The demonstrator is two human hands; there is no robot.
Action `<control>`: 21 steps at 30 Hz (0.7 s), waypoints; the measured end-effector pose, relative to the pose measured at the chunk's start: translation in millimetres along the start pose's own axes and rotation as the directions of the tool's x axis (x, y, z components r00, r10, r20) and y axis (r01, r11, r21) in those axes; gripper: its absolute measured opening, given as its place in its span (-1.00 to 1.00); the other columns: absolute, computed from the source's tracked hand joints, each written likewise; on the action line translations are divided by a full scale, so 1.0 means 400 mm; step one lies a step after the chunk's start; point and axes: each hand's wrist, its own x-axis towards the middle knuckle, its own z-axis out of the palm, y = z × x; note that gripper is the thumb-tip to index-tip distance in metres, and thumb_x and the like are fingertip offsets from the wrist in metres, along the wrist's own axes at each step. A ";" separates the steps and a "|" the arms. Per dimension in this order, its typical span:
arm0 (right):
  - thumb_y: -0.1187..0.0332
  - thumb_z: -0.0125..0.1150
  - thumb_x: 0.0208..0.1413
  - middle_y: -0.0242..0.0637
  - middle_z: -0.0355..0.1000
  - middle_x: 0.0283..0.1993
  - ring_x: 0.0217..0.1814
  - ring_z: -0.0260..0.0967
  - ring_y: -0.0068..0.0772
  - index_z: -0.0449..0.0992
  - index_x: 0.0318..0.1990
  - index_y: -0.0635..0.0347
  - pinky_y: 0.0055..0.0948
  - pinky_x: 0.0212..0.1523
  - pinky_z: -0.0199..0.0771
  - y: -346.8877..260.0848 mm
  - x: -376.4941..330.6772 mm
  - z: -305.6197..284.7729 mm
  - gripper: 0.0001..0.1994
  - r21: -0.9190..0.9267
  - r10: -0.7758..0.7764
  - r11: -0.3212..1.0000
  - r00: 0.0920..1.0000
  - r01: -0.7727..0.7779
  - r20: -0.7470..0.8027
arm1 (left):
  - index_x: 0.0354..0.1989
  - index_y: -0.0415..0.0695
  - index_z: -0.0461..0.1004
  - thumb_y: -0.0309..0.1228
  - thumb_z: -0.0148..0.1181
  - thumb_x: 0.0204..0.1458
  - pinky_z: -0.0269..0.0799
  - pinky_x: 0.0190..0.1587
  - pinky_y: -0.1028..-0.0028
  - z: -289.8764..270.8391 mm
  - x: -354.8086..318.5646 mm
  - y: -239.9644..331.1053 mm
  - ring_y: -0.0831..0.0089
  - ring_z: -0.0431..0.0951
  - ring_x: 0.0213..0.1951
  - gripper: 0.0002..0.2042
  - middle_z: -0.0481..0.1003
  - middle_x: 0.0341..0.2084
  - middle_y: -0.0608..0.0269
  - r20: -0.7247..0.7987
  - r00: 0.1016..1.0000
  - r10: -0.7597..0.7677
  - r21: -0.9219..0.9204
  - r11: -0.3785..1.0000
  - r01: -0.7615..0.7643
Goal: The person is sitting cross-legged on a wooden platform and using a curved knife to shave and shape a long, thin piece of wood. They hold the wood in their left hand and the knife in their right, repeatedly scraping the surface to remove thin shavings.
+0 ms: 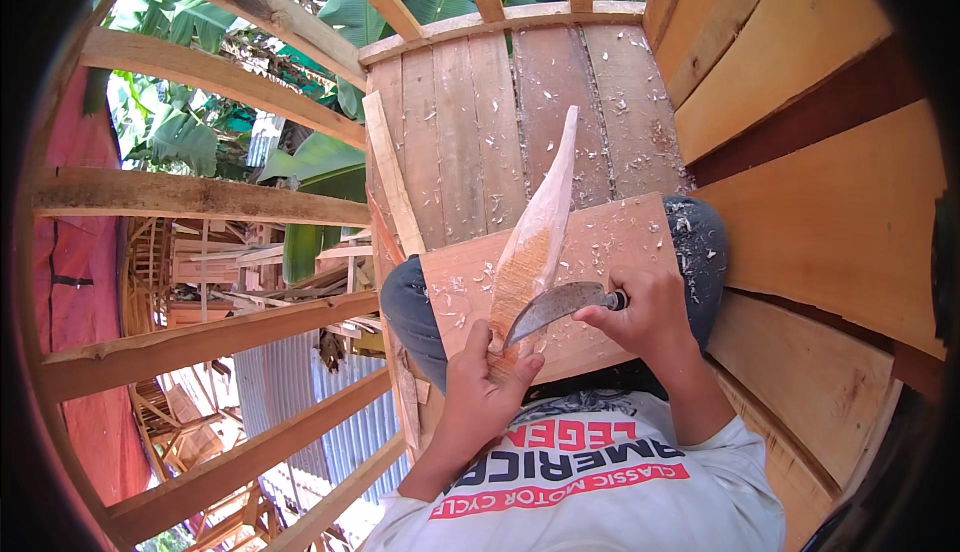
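Across my lap lies a flat wooden board [620,242] sprinkled with pale shavings. On it rests a long carved wood piece [540,232], wide and tan toward me, tapering to a thin whitish tip at the far end. My left hand [487,372] grips the near end of this piece, thumb and fingers around it. A knife [560,304] with a broad curved blade is held by its dark handle in my right hand [640,317]. Its blade lies over the near part of the piece, the tip close to my left fingers.
My knees [700,252] stick out on both sides of the board. Shavings dot the plank floor [465,132] ahead. Wooden rails [200,194] with gaps run along the left, and a plank wall [820,222] stands close on the right. Banana leaves [350,2] show beyond.
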 end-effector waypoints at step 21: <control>-0.46 0.32 -0.58 -0.31 0.11 -0.83 -0.80 0.19 -0.26 0.20 -0.81 0.13 -0.39 -0.74 0.15 0.036 0.077 -0.057 -0.24 -0.302 -0.201 0.945 0.949 0.123 -0.243 | -0.20 -0.30 0.22 -0.26 0.27 0.01 0.44 -0.35 0.32 0.009 -0.020 0.011 0.03 0.59 -0.34 -0.59 0.50 -0.44 -0.14 -0.009 1.000 0.013 0.092 0.996 -0.012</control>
